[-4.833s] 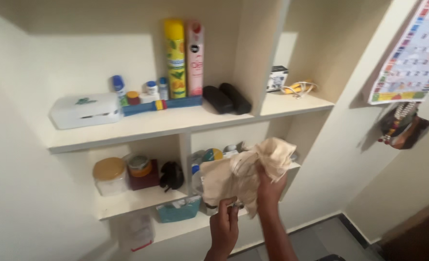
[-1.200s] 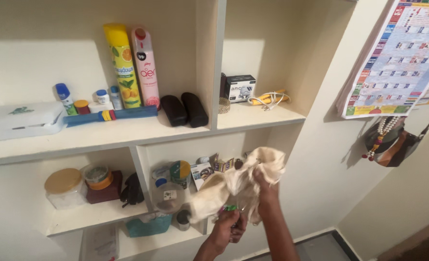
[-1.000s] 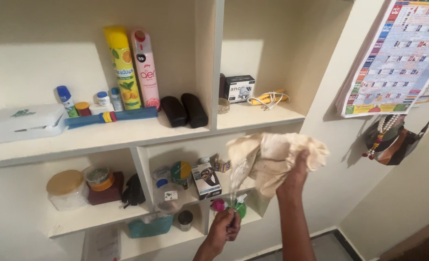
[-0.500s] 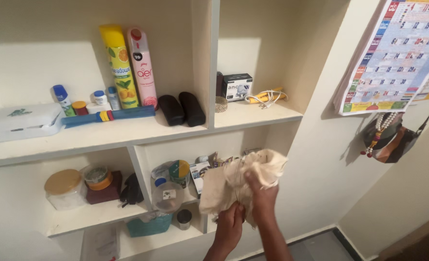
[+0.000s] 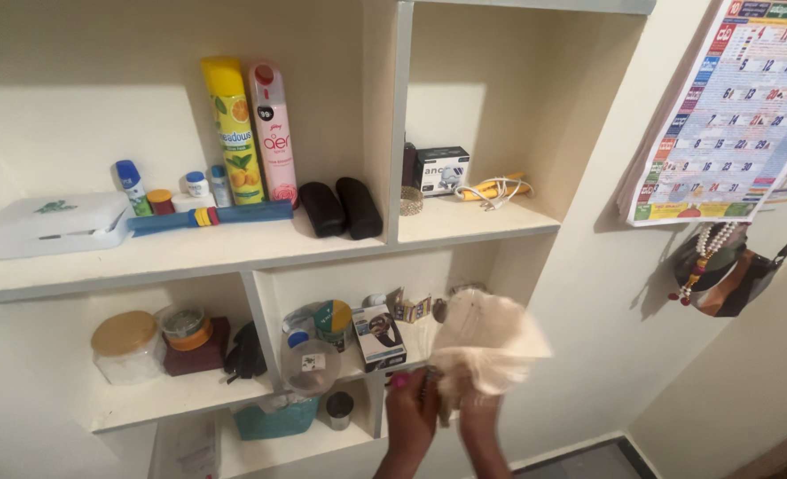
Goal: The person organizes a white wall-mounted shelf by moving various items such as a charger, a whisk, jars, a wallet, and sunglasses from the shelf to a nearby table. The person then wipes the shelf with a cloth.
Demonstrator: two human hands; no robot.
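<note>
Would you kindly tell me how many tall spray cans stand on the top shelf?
2: a yellow spray can and a pink spray can side by side, upright against the back wall. None seems hidden.

Bare forearms, 2 ungloved hands (image 5: 438,417)

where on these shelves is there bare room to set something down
Free: the front strip of the upper shelf before the white box and glasses cases; the right compartment shelf before the cable. Crowded: the middle cubby around the round bottle.
</note>
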